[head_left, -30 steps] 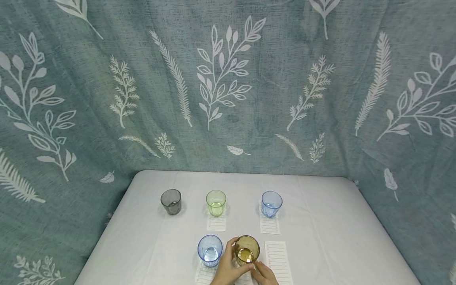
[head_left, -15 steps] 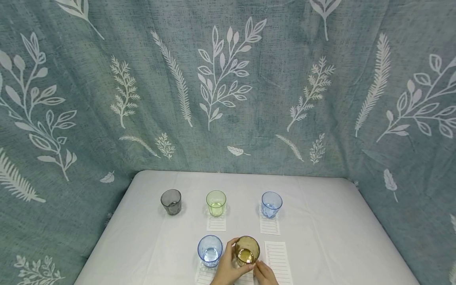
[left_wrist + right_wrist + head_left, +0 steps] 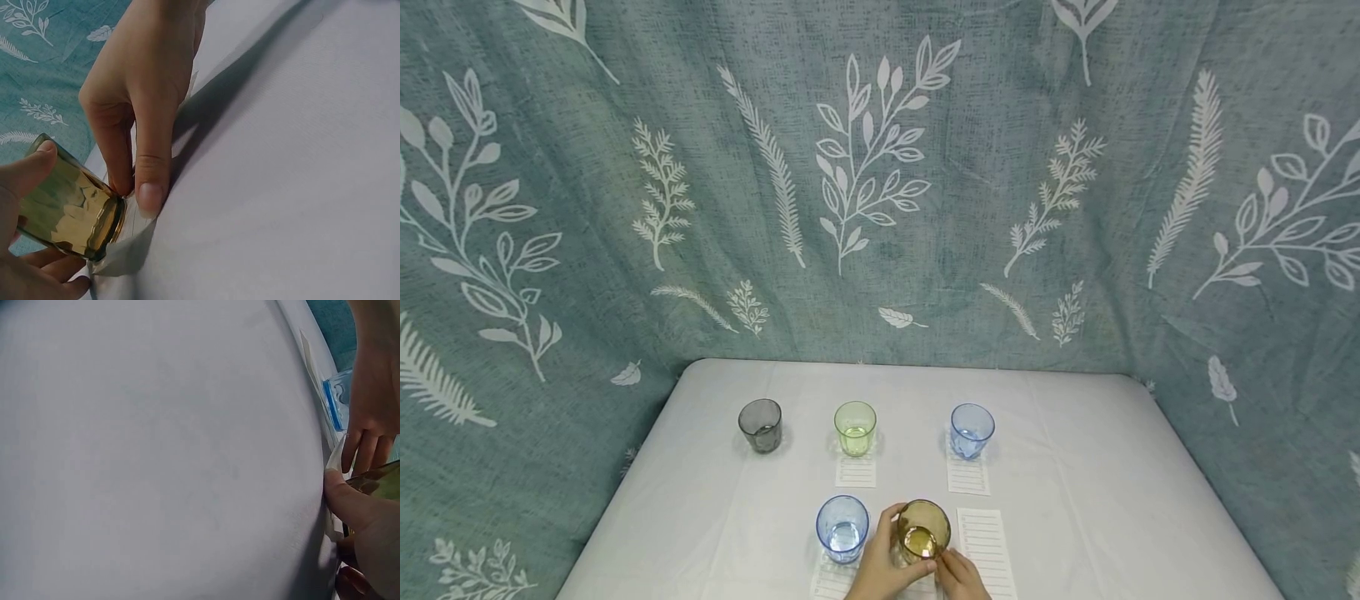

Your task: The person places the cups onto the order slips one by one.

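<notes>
An amber drinking glass point(image 3: 925, 527) stands at the front middle of the white table in the head view. My left hand point(image 3: 880, 567) holds it, fingers along its far left side and thumb at the front. In the left wrist view the glass point(image 3: 75, 215) leans in that hand, its base over a lined paper slip point(image 3: 128, 253). My right hand point(image 3: 962, 575) is close by the glass's base. Its thumb and fingers pinch the slip's edge, which curls up in the left wrist view. Part of the slip is hidden under the glass and hands.
A blue glass point(image 3: 842, 527) sits on a slip left of my hands, and another lined slip point(image 3: 987, 546) lies to the right. Farther back stand grey point(image 3: 761, 423), green point(image 3: 854, 425) and blue point(image 3: 972, 427) glasses. A patterned teal curtain point(image 3: 880, 317) hangs behind the table.
The amber glass has shifted slightly to the right and nearer the front, with both hands moving along. The other glasses have stayed where they were.
</notes>
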`<action>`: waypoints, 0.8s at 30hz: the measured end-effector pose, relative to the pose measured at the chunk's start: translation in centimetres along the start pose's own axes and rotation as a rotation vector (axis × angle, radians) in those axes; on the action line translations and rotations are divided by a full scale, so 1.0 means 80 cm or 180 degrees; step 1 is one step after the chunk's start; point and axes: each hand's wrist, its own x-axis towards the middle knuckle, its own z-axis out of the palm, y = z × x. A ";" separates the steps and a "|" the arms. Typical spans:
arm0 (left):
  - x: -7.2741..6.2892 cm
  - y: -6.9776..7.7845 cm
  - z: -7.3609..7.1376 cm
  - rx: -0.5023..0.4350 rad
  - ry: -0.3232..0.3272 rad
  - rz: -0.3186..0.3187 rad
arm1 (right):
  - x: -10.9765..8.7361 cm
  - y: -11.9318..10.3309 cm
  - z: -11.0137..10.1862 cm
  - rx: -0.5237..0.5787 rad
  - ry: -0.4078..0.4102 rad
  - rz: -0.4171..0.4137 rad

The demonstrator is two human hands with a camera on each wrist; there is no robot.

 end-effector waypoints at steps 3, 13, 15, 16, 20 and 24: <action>0.000 0.001 0.000 -0.0078 -0.0033 -0.0021 | 0.049 -0.011 -0.042 -0.0112 -0.0202 -0.0013; -0.001 -0.001 0.000 -0.0145 -0.0022 0.0039 | 0.049 -0.011 -0.041 -0.0134 -0.0096 -0.0060; -0.001 -0.001 0.001 -0.0130 -0.0020 0.0036 | 0.049 -0.012 -0.041 -0.0138 -0.0091 -0.0023; -0.001 -0.001 0.001 -0.0111 -0.0017 0.0035 | 0.049 -0.013 -0.041 -0.0145 -0.0097 0.0003; -0.002 -0.002 0.002 -0.0035 -0.0004 0.0033 | 0.046 -0.017 -0.040 -0.0128 -0.0050 0.0129; -0.003 -0.003 0.002 0.0005 0.0029 0.0035 | 0.043 -0.020 -0.037 -0.0104 0.0027 0.0206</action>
